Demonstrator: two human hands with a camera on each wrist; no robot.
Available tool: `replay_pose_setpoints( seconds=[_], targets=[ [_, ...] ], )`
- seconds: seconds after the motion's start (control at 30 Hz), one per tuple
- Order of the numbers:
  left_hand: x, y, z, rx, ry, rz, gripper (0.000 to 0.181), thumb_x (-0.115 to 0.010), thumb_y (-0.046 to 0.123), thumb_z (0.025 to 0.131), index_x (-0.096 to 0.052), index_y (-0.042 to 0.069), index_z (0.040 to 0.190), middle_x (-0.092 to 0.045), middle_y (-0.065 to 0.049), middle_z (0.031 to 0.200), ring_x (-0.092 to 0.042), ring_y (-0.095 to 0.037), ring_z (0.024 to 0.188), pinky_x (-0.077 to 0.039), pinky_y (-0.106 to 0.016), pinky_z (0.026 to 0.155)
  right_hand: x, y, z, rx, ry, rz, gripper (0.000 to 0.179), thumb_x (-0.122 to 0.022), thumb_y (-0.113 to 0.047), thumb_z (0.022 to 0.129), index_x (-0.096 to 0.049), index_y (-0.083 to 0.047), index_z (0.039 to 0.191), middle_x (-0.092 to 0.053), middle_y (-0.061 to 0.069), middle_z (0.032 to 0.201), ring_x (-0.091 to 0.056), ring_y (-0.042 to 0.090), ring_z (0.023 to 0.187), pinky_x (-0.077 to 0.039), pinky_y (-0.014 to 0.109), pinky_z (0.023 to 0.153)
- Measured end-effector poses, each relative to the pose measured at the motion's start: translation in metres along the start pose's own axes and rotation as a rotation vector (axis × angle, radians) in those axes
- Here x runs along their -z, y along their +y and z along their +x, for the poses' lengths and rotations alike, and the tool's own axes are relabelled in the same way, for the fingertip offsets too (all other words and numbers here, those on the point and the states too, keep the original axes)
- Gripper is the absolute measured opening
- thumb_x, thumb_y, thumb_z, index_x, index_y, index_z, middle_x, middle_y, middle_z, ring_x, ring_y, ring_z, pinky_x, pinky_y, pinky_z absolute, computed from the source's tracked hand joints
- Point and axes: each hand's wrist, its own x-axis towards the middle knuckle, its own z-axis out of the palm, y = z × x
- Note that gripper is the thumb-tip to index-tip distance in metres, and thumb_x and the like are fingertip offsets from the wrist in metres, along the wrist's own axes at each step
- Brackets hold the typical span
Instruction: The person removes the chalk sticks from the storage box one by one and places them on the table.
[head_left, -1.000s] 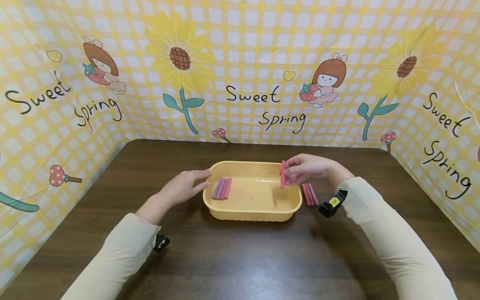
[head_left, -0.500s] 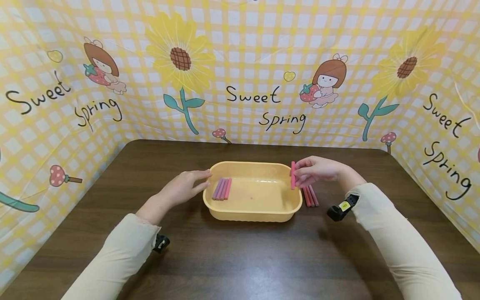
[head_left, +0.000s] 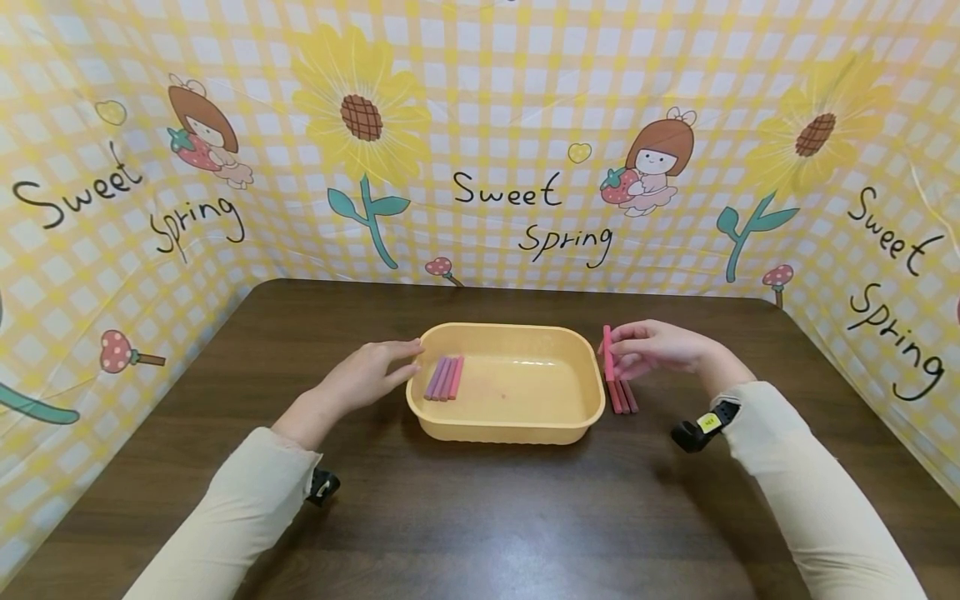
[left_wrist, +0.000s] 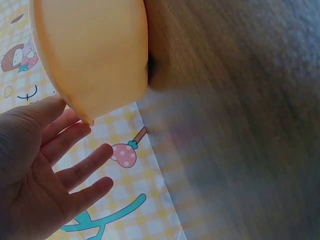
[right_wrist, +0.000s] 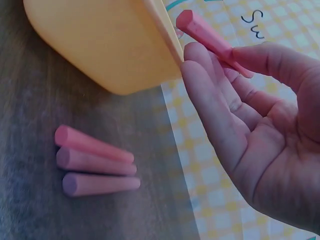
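Observation:
My right hand [head_left: 656,346] pinches a pink chalk stick [head_left: 607,350] between thumb and fingers, just beyond the right rim of a yellow plastic basin [head_left: 506,432]. In the right wrist view this stick [right_wrist: 205,32] slants above the fingertips, beside the basin wall. Under the right hand, three pink-to-mauve chalk sticks [right_wrist: 95,162] lie side by side on the table. At the basin's left end, my left hand [head_left: 367,368] touches the rim, its fingers nearly straight and spread in the left wrist view. Several purple and pink sticks [head_left: 444,378] lie in a row inside the basin, at its left.
The dark wooden table [head_left: 480,517] spreads around the basin on all sides. A yellow checked cloth [head_left: 495,108] with flower prints stands behind the table and along both sides. Each wrist wears a small black camera [head_left: 705,427].
The right hand has moved right and slightly toward me, carrying the pink chalk stick from over the basin's right end to outside its rim. The left hand and basin stay put.

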Motion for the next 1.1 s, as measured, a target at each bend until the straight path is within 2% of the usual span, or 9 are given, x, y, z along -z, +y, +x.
replay_pose_setpoints(
  seconds=[0.17,0.3,0.47,0.8,1.1],
  targets=[
    [0.0,-0.001,0.0,-0.004,0.003,0.001,0.041,-0.057,0.017,0.093,-0.054,-0.004,0.128,-0.055,-0.019,0.131,-0.053,-0.034,0.122,-0.043,-0.049,0.104,0.004,0.01,-0.007,0.014,0.01,0.026,0.036,-0.043,-0.014,0.099,-0.039,0.013,0.124,-0.07,0.003,0.099,-0.069,0.011,0.091,-0.057,0.033,0.086],
    [0.0,-0.001,0.0,-0.004,0.001,-0.002,0.041,-0.057,0.017,0.093,-0.053,-0.004,0.128,-0.055,-0.019,0.132,-0.053,-0.034,0.122,-0.043,-0.049,0.104,0.006,0.018,-0.01,0.019,0.019,0.067,0.03,-0.042,-0.013,0.099,-0.044,0.007,0.122,-0.068,0.001,0.103,-0.068,0.009,0.089,-0.057,0.031,0.085],
    [-0.001,-0.001,-0.001,-0.014,0.007,0.0,0.04,-0.057,0.016,0.093,-0.054,-0.004,0.128,-0.055,-0.02,0.131,-0.054,-0.035,0.121,-0.043,-0.049,0.103,0.007,0.026,-0.015,0.009,0.034,0.084,0.03,-0.041,-0.014,0.1,-0.044,0.007,0.122,-0.067,0.0,0.099,-0.067,0.008,0.087,-0.057,0.028,0.083],
    [0.0,-0.001,-0.001,-0.003,0.004,-0.003,0.041,-0.057,0.017,0.093,-0.054,-0.003,0.128,-0.055,-0.019,0.132,-0.053,-0.034,0.123,-0.043,-0.048,0.104,0.01,0.041,-0.023,-0.048,0.099,0.061,0.048,-0.04,-0.017,0.1,-0.03,0.017,0.132,-0.064,0.0,0.101,-0.067,0.008,0.088,-0.057,0.027,0.084],
    [-0.001,-0.001,0.0,0.006,0.001,-0.003,0.041,-0.057,0.017,0.093,-0.054,-0.003,0.129,-0.054,-0.018,0.133,-0.052,-0.033,0.123,-0.042,-0.048,0.104,0.012,0.052,-0.026,-0.126,0.129,0.058,0.046,-0.045,-0.02,0.099,-0.034,0.013,0.13,-0.065,-0.004,0.103,-0.065,0.006,0.085,-0.058,0.025,0.08]
  ],
)
